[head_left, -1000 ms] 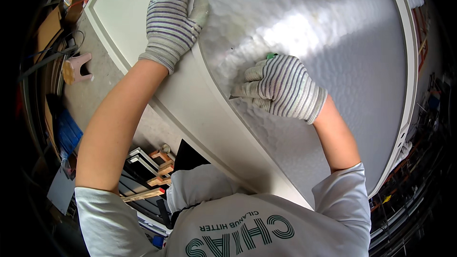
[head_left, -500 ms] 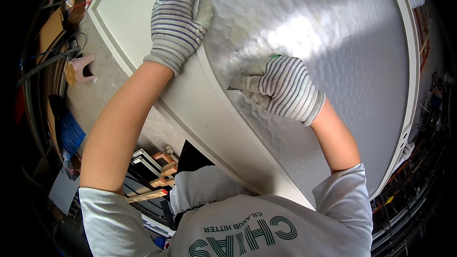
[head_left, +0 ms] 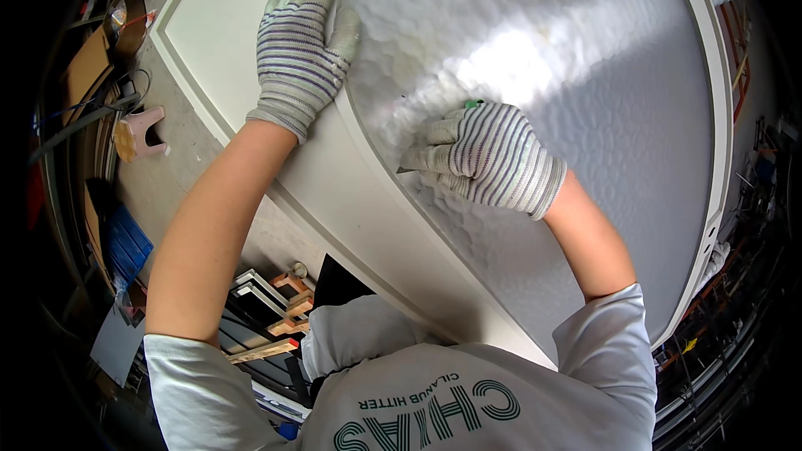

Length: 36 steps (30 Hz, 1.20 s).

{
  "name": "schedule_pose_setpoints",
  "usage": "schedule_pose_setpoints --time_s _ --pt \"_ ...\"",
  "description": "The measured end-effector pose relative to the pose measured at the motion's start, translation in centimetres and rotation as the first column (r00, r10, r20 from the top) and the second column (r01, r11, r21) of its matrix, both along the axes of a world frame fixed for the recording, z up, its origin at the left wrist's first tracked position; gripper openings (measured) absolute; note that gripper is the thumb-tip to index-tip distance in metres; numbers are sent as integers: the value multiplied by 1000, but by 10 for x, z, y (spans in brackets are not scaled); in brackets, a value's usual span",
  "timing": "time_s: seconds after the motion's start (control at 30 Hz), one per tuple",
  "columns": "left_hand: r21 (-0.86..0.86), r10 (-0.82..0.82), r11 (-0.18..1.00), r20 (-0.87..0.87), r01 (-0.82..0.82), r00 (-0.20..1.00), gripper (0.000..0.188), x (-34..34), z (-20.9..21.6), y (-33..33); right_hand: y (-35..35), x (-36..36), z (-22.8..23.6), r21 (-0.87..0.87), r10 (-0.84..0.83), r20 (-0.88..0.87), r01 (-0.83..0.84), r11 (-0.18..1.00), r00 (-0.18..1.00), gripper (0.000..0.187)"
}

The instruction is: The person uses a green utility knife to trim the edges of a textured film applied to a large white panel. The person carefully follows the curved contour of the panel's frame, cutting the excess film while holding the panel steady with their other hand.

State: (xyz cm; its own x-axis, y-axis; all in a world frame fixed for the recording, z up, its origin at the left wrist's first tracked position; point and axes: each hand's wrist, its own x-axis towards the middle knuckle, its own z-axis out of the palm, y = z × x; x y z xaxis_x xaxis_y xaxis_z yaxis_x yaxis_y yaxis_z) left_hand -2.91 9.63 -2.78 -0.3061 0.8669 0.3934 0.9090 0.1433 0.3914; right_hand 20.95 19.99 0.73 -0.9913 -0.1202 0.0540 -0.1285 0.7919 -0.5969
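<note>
A white panel [head_left: 368, 221] with a raised border lies before me, joined along a curved seam to a large grey translucent sheet [head_left: 618, 117] with a rippled surface. My left hand [head_left: 302, 46], in a grey striped glove, rests flat across the white panel beside the seam, fingers stretched out and thumb apart. In my gloved right hand [head_left: 484, 154] is a utility knife [head_left: 474, 103], mostly hidden by the fingers. Its green end shows above the hand. The pointed dark blade sticks out on the left, at the sheet's edge beside the seam.
A small pink stool [head_left: 142, 134] stands on the floor to the left. Below it are a blue plastic crate [head_left: 127, 242] and wooden pieces [head_left: 288, 309] near my legs. Cardboard [head_left: 88, 67] leans at the far left. Long dark bars lie on the right.
The right hand with the knife has shifted slightly toward me along the seam. The left hand stays flat on the panel, and the whole view has shifted a little.
</note>
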Motion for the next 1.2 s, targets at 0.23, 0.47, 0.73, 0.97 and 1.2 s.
schedule_pose_setpoints --time_s 0.23,0.47,0.73,0.97,1.2 --pt "8 -6 1000 35 6 999 53 -1 0 -2 -2 0 4 -48 13 50 -10 999 999 21" --pt "7 5 1000 28 -6 1000 53 0 1 -1 -5 3 4 -46 -49 -87 46 998 995 19" --pt "8 -12 1000 17 12 1000 52 0 -1 -5 -12 10 -1 -42 -55 -94 52 998 994 16" --pt "22 -34 999 16 34 999 53 1 0 3 -17 25 6 25 -114 -58 115 993 992 17" --pt "-11 29 1000 15 -29 999 53 0 4 -3 -72 115 20 -418 -922 180 875 243 342 20"
